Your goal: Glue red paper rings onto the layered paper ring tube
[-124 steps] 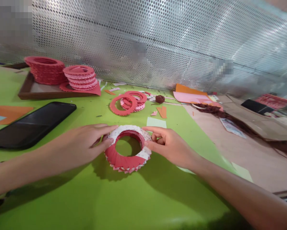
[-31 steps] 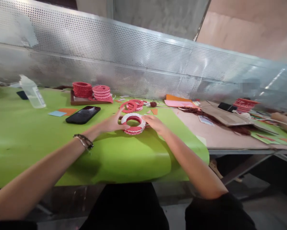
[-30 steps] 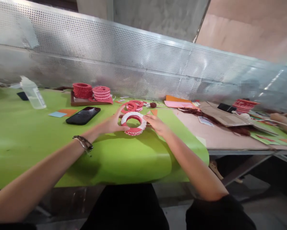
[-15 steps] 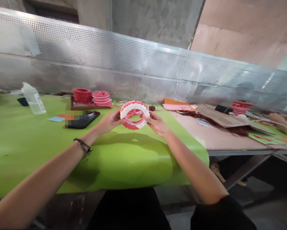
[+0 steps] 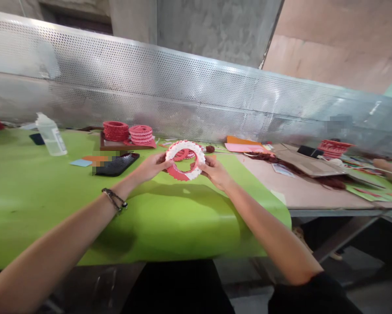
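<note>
Both bare arms reach far forward. Left hand (image 5: 152, 165) and right hand (image 5: 215, 171) are raised, facing each other, fingers pinched closed.

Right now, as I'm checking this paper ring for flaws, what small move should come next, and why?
Probably turn the paper ring a little between the hands: the left hand and right hand pinch opposite edges, it hangs clear of the green table, tilted toward the camera, so only one face shows.

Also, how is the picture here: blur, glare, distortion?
Head view: the paper ring, held by the left hand and right hand, is fairly sharp; soft shadows fall on the green table cover; the perforated metal screen glares; its edge bows from the wide lens.
</note>
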### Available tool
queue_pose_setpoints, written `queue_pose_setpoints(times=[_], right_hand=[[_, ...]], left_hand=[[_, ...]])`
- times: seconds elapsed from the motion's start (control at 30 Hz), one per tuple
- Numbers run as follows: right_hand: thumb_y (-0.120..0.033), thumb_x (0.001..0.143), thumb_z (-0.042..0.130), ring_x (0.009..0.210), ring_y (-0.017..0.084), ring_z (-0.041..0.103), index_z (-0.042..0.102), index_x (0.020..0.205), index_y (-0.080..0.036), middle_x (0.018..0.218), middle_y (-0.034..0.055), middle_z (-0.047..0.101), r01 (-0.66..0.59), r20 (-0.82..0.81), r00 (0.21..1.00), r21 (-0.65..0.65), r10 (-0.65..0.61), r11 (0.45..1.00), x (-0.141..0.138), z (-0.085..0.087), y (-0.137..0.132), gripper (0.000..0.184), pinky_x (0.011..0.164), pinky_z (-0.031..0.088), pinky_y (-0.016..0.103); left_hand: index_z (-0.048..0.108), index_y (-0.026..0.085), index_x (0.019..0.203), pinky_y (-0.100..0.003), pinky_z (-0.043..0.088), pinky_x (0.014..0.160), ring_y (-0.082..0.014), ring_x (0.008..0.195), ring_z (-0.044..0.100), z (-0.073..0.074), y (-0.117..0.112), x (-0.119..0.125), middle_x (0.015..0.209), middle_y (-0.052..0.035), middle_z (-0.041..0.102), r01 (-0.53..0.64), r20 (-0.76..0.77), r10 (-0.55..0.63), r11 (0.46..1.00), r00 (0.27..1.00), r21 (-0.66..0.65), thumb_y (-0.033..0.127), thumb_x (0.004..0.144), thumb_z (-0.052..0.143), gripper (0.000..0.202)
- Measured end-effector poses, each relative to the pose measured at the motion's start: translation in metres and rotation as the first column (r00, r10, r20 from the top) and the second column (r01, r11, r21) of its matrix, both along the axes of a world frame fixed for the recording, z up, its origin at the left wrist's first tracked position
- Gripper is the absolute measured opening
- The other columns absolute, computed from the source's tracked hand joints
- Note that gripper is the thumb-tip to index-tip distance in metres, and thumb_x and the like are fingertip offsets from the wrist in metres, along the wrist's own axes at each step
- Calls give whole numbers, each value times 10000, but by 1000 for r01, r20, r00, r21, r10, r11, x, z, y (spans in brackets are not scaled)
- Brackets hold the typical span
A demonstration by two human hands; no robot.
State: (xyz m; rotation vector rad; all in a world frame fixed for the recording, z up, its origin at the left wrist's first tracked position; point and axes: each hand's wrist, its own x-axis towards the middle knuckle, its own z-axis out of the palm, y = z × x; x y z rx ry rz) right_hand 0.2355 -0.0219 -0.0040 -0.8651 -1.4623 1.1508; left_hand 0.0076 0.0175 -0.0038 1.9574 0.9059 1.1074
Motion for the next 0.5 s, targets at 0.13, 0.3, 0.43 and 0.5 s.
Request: queue_pose_setpoints(times=[0.13,0.3,0.43,0.5], right_hand=[[-363,731,809,800,156,679,650,838,-221,858,20,715,-16,12,1000,-75,17,997,-3,2,-5,238,838,594,330],[-369,867,678,651,130,644,655,824,-193,759,31,701,48,48,998,-149,-41,988,-6,6,-11,183,658,585,269],[-303,912,625,642,114,633,633,864,-194,763,21,687,165,96,984,-181,-149,970,-7,7,-9,120,655,575,235],[-326,948,569,677,116,646,620,893,-203,803,23,686,237,135,968,-202,-213,950,-7,6,-6,144,672,580,235]], left_hand=[[686,172,991,-356,551,822,-246,915,657,-1,-1,1,942,-60,713,-32,37,33,999,999,-35,685,718,600,587],[730,187,902,-323,554,699,-209,745,649,2,-10,0,780,-39,696,4,-18,-6,993,1000,-121,630,754,630,477],[714,191,1090,-325,561,744,-218,822,673,5,-14,1,946,-70,733,6,-47,-12,993,999,-120,601,836,568,504],[645,195,1248,-340,567,771,-231,869,689,4,-12,1,1048,-90,735,2,-74,-10,993,997,-115,598,867,528,567]])
